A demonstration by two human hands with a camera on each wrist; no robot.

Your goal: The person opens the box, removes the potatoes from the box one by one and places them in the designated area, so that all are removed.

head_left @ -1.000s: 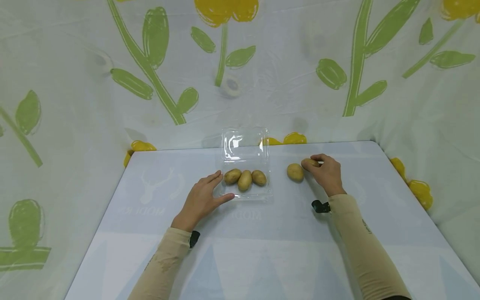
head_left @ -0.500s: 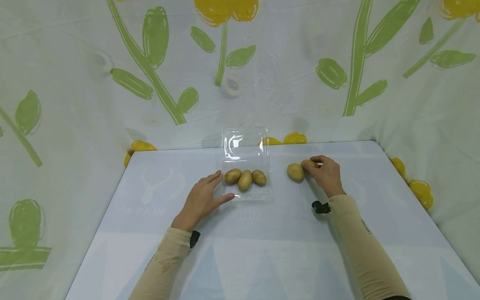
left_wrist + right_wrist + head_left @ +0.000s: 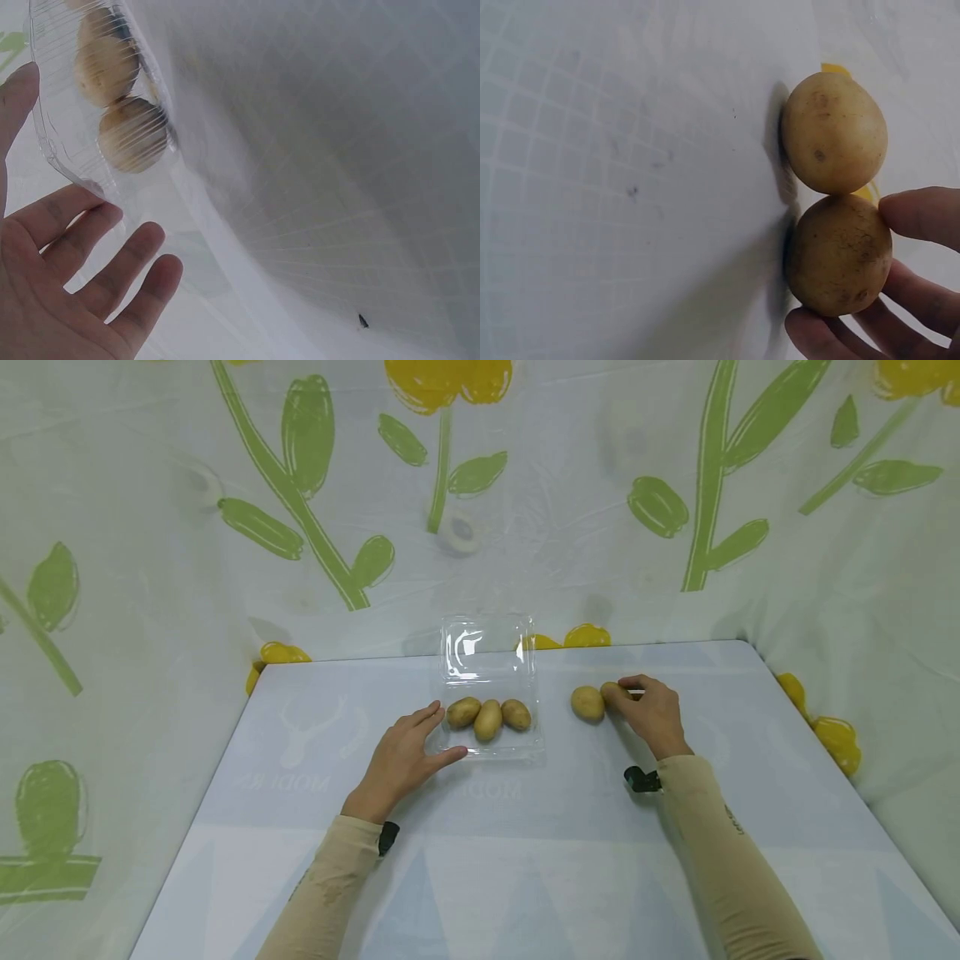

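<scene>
A clear plastic clamshell box [image 3: 491, 752] stands with its lid raised at the back, three potatoes [image 3: 487, 721] lying in its base. My left hand [image 3: 405, 760] is spread at the box's front left corner; in the left wrist view its fingertips [image 3: 109, 212] are right at the box's edge. To the right of the box, my right hand [image 3: 656, 714] holds a potato [image 3: 840, 255] between thumb and fingers, low at the tabletop. Another potato [image 3: 834, 133] lies against that one on its left. In the head view, the hand partly hides the held potato.
The white table [image 3: 525, 877] has pale printed patterns and ends just behind the box. A white curtain [image 3: 555, 527] with green leaves and yellow flowers hangs behind and at the sides. Each wrist bears a small black camera [image 3: 642, 779].
My right hand and its potato have shifted very slightly toward me. The left hand keeps its place at the box.
</scene>
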